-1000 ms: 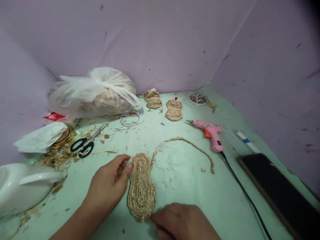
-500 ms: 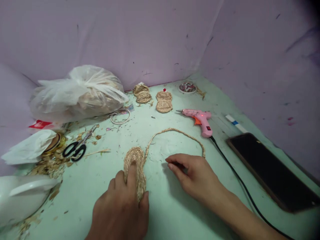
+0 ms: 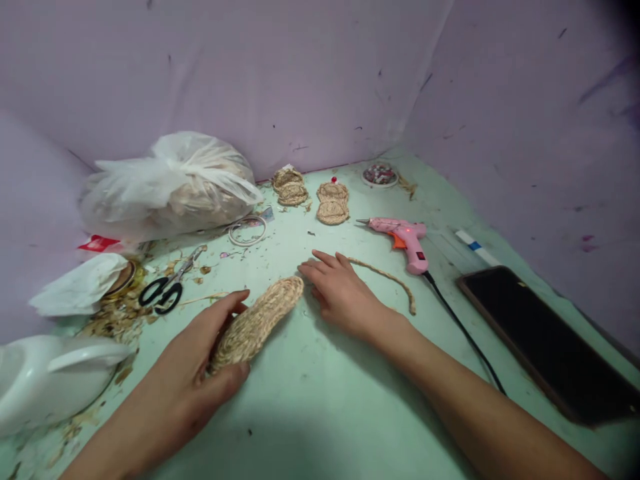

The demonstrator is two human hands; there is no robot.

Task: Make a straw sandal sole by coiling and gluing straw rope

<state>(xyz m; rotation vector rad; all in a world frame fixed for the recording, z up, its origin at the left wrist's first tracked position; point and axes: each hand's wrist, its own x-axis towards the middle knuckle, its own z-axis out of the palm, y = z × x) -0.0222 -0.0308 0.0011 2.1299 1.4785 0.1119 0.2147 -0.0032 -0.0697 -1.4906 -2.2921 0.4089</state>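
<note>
A coiled, sole-shaped piece of braided straw (image 3: 260, 323) lies tilted in my left hand (image 3: 185, 373), thumb along its near edge and fingers round the other side. Its far end is lifted towards my right hand (image 3: 340, 290). That hand reaches over the straw braid (image 3: 385, 273) with its fingers stretched out, close to the tip of the sole. Part of the braid is hidden beneath the right hand; its loose end curves out on the right, on the green tabletop (image 3: 310, 413).
A pink glue gun (image 3: 400, 237) and a phone (image 3: 545, 340) lie to the right. Two small straw slippers (image 3: 333, 203) and a bead dish (image 3: 380, 175) stand at the back. On the left are scissors (image 3: 173, 287), a plastic bag (image 3: 175, 190) and a white container (image 3: 55, 380).
My left hand has gone from pressing on the flat sole to holding it round the heel, tilted and turned rightward. My right hand has moved left and forward over the braid.
</note>
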